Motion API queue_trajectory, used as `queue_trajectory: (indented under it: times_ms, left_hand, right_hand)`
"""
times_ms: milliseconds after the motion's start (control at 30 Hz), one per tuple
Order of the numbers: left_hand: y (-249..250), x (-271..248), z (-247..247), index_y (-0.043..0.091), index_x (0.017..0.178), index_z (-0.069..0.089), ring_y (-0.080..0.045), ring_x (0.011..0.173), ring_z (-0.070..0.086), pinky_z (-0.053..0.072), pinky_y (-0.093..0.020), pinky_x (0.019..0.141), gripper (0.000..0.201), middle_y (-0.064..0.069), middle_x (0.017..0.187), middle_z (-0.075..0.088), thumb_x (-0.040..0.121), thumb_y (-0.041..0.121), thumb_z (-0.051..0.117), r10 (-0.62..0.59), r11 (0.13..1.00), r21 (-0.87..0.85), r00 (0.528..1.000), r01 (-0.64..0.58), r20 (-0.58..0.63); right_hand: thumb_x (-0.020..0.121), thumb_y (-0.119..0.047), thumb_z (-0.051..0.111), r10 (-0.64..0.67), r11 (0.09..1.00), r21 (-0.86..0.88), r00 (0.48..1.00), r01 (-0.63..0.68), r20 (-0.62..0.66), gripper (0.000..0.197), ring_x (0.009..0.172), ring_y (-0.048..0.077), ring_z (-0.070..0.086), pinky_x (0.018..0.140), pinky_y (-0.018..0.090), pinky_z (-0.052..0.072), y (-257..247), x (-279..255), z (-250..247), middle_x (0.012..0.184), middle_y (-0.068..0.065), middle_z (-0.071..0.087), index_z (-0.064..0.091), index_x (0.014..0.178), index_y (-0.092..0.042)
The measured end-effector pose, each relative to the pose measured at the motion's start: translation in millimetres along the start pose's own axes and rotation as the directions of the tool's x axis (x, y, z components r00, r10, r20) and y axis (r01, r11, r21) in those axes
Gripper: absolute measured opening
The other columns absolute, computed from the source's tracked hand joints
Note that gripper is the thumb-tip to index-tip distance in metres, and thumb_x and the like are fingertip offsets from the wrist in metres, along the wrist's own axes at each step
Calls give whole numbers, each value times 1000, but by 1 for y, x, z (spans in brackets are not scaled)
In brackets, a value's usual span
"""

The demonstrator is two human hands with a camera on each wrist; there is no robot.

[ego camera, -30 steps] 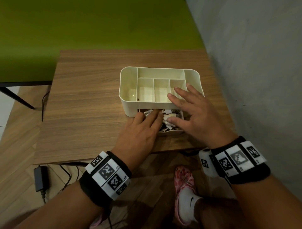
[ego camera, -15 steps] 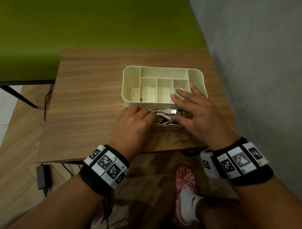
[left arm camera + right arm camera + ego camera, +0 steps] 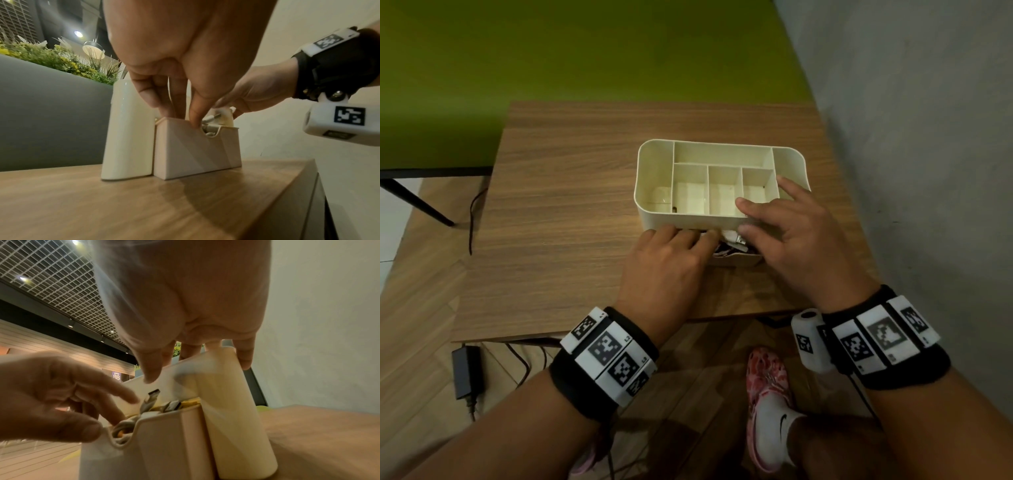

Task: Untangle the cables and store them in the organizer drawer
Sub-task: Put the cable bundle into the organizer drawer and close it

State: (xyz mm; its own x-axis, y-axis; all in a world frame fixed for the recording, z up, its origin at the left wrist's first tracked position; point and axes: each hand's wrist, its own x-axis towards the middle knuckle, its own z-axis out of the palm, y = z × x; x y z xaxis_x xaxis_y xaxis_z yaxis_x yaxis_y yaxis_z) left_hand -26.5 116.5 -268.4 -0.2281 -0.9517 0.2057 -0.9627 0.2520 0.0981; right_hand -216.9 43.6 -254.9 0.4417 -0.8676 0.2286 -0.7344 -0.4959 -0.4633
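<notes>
A cream organizer [image 3: 722,145] with several empty top compartments stands on the wooden table [image 3: 558,205]. Its drawer [image 3: 736,261] sticks out a little at the front, and white cables [image 3: 727,244] with USB plugs lie bunched inside it. My left hand [image 3: 688,240] reaches into the drawer; in the left wrist view its fingertips [image 3: 195,116] press straight down on the cables [image 3: 211,121] behind the drawer front [image 3: 195,146]. My right hand [image 3: 767,212] lies spread on the organizer's near right rim, thumb by the plugs. The right wrist view shows a plug [image 3: 153,393] poking above the drawer [image 3: 164,443].
A grey wall [image 3: 911,171] runs close along the table's right side. The table's near edge is just behind my wrists. On the floor are a black power adapter [image 3: 465,371] with its cord at the left and a foot in a pink shoe [image 3: 767,380].
The drawer has slid further into the organizer and shows only a narrow strip of cables. My left hand moved forward with it, fingers bent down into the drawer. My right hand stayed on the rim.
</notes>
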Motion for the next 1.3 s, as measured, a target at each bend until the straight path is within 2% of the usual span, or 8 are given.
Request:
queue_trajectory:
  times_ms: [267, 467, 633, 767, 900, 1033, 1167, 1300]
  left_hand:
    - [9, -3, 8, 26, 139, 51, -28, 86, 51, 43, -40, 67, 54, -7, 105, 54, 89, 29, 29, -47, 994, 104, 997, 40, 63]
    - [10, -3, 8, 28, 144, 42, -28, 92, 48, 42, -41, 73, 56, -6, 112, 50, 89, 33, 48, -64, 990, 127, 995, 55, 74]
    - [9, -4, 7, 28, 144, 43, -28, 94, 47, 41, -40, 74, 55, -6, 112, 49, 89, 34, 43, -78, 991, 114, 994, 69, 76]
    - [8, -3, 8, 28, 143, 45, -28, 91, 47, 40, -40, 72, 55, -5, 110, 50, 89, 31, 34, -74, 992, 106, 995, 67, 69]
    - [7, -3, 4, 26, 142, 46, -28, 93, 49, 42, -41, 74, 58, -5, 113, 51, 87, 31, 28, -69, 994, 92, 993, 61, 94]
    - [4, -3, 3, 25, 145, 43, -29, 101, 49, 44, -43, 81, 57, -5, 121, 51, 88, 33, 45, -72, 994, 96, 988, 59, 139]
    - [4, 0, 0, 26, 146, 39, -28, 101, 46, 42, -42, 81, 56, -4, 121, 48, 90, 33, 40, -79, 994, 90, 985, 66, 156]
    - [3, -1, 0, 28, 151, 28, -28, 111, 43, 39, -43, 89, 59, -3, 131, 43, 94, 35, 41, -83, 994, 87, 982, 69, 167]
  right_hand:
    - [80, -28, 76, -32, 990, -141, 998, 24, -52, 51, 138, 32, 40, 98, 61, 42, -3, -4, 15, 108, 1, 67, 59, 127, -23]
    - [85, -35, 68, -89, 984, -166, 988, 67, -127, 46, 135, 31, 40, 103, 58, 39, -1, -10, 9, 127, 9, 56, 62, 128, -22]
    - [88, -22, 69, -167, 980, -135, 969, 144, -184, 16, 83, 21, 55, 68, 38, 45, -16, -28, 8, 92, 5, 59, 73, 98, -10]
    - [88, -24, 71, -85, 986, -145, 996, 87, 20, 34, 72, 18, 61, 57, 21, 36, -11, -34, 25, 88, 0, 68, 69, 121, -14]
    - [91, -21, 67, -95, 981, -175, 995, 90, -20, 29, 65, 21, 61, 52, 25, 39, -8, -31, 34, 83, 3, 69, 71, 118, -12]
    - [93, -25, 59, -70, 969, -238, 998, 68, -4, 31, 67, 24, 62, 52, 34, 49, -13, -27, 37, 87, 4, 69, 69, 119, -12]
    - [93, -25, 62, -182, 959, -239, 976, 150, -116, 23, 78, 23, 55, 65, 39, 44, -16, -20, 19, 88, 4, 60, 72, 109, -13]
    - [90, -37, 57, -115, 951, -300, 984, 70, -137, 42, 133, 28, 39, 98, 46, 31, 0, -6, -4, 141, 5, 48, 58, 131, -26]
